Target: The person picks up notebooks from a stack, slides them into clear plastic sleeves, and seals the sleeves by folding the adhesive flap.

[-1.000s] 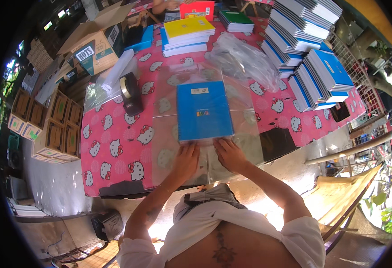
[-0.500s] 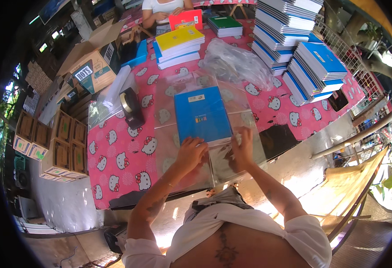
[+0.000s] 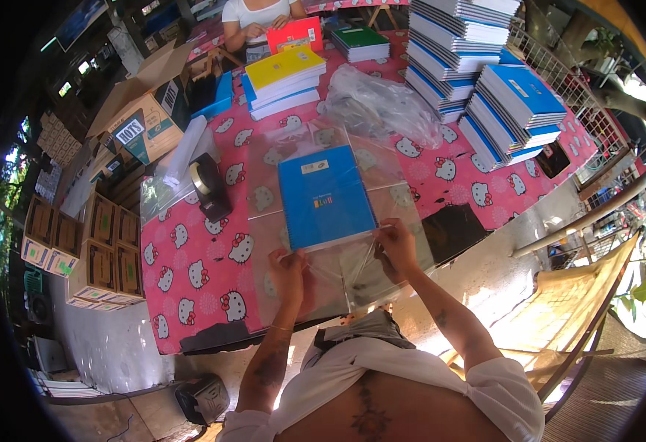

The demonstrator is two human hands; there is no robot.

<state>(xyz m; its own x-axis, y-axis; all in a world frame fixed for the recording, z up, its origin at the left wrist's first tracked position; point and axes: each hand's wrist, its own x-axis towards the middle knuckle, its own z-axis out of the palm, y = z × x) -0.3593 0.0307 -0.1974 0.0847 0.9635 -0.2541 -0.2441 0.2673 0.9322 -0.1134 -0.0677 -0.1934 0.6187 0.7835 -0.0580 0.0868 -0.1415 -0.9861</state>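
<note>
A blue spiral notebook [image 3: 326, 193] lies flat in front of me on a transparent plastic sheet [image 3: 264, 221]. My left hand [image 3: 287, 274] is at the notebook's near left corner, its fingers pinched on the plastic. At the near right corner, my right hand [image 3: 398, 247] pinches the plastic as well. Some of the film stretches over the strip along the notebook's near edge. How firmly the fingertips grip it is hard to see.
A black tape dispenser [image 3: 211, 188] stands at left beside a cardboard box [image 3: 144, 127]. Crumpled plastic [image 3: 382, 103] lies beyond the notebook. Tall notebook stacks [image 3: 459, 55] rise at right, yellow-topped notebooks [image 3: 284, 68] farther back. Across the table, a person [image 3: 260, 18] holds a red notebook [image 3: 294, 34].
My left hand has moved left from the notebook's near edge to its near left corner. The right hand stays by the near right corner, its fingers now drawn together.
</note>
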